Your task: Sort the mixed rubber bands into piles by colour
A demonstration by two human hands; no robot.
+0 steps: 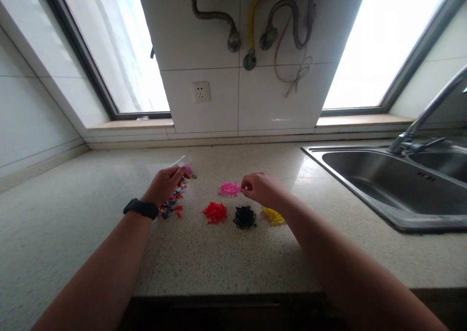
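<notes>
My left hand, with a black band on its wrist, is closed in a pinch above a mixed pile of small coloured elastic bands. Pink pieces and a clear plastic bag show at its fingertips; which of them it grips is hard to make out. My right hand pinches at the right edge of a pink pile of bands, a pink band at its fingertips. Nearer to me lie a red pile, a black pile and a yellow pile, the last partly covered by my right forearm.
The speckled stone countertop ends at a front edge close to me. On the right is a steel sink with a faucet. Behind stands a tiled wall with a socket, hoses and a yellow pipe, between two windows.
</notes>
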